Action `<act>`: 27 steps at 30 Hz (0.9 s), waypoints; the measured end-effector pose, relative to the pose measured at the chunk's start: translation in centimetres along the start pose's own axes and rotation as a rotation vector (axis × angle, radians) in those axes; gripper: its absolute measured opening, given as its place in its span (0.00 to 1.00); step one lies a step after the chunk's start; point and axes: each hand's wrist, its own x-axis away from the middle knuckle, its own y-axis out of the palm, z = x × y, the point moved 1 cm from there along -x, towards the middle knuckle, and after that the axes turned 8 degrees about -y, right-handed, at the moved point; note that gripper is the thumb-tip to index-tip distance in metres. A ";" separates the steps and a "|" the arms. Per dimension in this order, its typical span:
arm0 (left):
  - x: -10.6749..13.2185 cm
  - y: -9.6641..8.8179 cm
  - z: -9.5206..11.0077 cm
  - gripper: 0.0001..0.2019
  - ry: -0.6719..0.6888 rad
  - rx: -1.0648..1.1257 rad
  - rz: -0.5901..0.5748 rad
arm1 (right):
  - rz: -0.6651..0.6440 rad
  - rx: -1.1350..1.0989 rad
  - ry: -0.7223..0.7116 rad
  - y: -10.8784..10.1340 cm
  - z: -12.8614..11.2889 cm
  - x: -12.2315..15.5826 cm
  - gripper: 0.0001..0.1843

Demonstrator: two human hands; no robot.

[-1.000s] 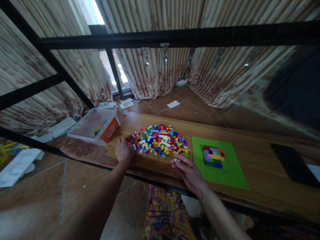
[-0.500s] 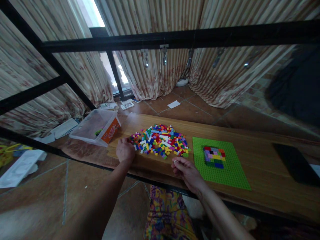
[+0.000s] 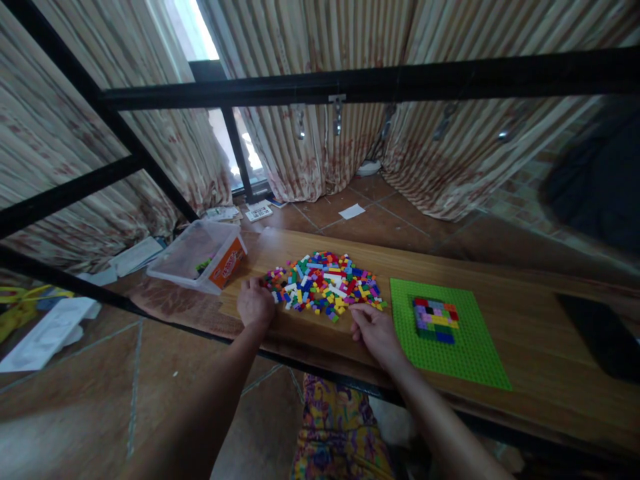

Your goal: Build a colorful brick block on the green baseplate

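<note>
A loose pile of small toy building bricks (image 3: 325, 283) in many colours lies on the wooden tabletop. At its left edge rests my left hand (image 3: 255, 303), fingers curled down and closed; whatever they hold is hidden. My right hand (image 3: 375, 330) is at the pile's front right edge, thumb and forefinger pinched together. Anything between those fingertips is too small to make out. To the right of that hand lies a green baseplate (image 3: 465, 360), with a multicoloured block of joined bricks (image 3: 436, 320) standing on it.
A clear plastic box (image 3: 185, 257) with an orange label and a few bricks inside stands at the left. A dark flat object (image 3: 600, 333) lies at the right. A black metal bar (image 3: 350, 87) crosses beyond the table, before striped curtains (image 3: 290, 153).
My right hand has moved slightly forward to the pile's edge, still pinched; a small whitish spot at its fingertips no longer shows. My left hand stays at the pile. The view has shifted slightly.
</note>
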 end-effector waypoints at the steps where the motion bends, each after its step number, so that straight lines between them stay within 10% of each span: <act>1: 0.0 0.0 0.0 0.14 -0.001 0.005 -0.001 | -0.005 0.074 -0.026 0.0 0.0 -0.2 0.20; 14: -0.2 -0.5 -0.3 0.14 0.004 0.153 -0.029 | 0.070 0.343 -0.200 0.2 0.8 -0.2 0.24; 27: -1.5 -1.7 -2.4 0.10 0.423 0.218 -0.155 | 0.106 0.259 -0.252 -0.6 1.9 1.4 0.18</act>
